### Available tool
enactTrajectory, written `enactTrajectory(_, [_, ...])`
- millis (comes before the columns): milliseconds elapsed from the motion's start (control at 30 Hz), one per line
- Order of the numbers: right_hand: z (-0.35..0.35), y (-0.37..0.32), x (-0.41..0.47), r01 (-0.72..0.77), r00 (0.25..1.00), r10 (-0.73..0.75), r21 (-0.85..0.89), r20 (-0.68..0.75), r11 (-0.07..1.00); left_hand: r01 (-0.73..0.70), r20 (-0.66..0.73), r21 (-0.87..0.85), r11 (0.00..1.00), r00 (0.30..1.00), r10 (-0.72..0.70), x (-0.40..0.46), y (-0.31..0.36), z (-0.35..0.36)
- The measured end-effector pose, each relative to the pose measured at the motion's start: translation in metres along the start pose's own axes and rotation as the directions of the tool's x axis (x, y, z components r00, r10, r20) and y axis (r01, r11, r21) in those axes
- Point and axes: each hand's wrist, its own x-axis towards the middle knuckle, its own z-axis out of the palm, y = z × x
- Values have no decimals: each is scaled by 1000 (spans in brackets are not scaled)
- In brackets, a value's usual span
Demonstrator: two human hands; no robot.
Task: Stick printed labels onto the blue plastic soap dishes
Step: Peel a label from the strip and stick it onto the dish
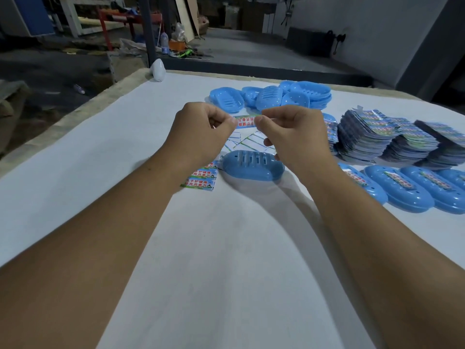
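Observation:
My left hand [201,129] and my right hand [292,134] pinch the two ends of one printed label [245,121], held stretched in the air between them. Right below it a blue soap dish [251,166] lies upside down on the white table [100,159], slots facing up, partly behind my right wrist. A label sheet with red characters [201,178] lies to the left of that dish. Empty white backing papers [247,142] lie just beyond the dish.
A heap of unlabelled blue dishes [271,96] sits at the far middle of the table. Stacks of label sheets [392,139] stand at the right. Labelled dishes [402,190] line up at the near right. A white object [158,69] stands on the far left edge.

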Motion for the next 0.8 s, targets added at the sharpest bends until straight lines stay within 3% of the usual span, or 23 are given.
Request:
enactTrajectory(67, [0,2,0,-4,1000,4,-91,5,996,-54,13,71,996,999,53,-1,0,1])
enactTrajectory(300, [-7,0,4,-23,999,28,-139,39,990,-92,38,131,987,995,88,-1,0,2])
enactTrajectory(567, [-21,-2,6,-230,950,269,-230,157,946,103,101,93,990,989,-112,-1,-1,11])
enactTrajectory(800, [-21,6,7,-275,911,361,-360,198,892,200,206,188,962,949,-238,0,4,14])
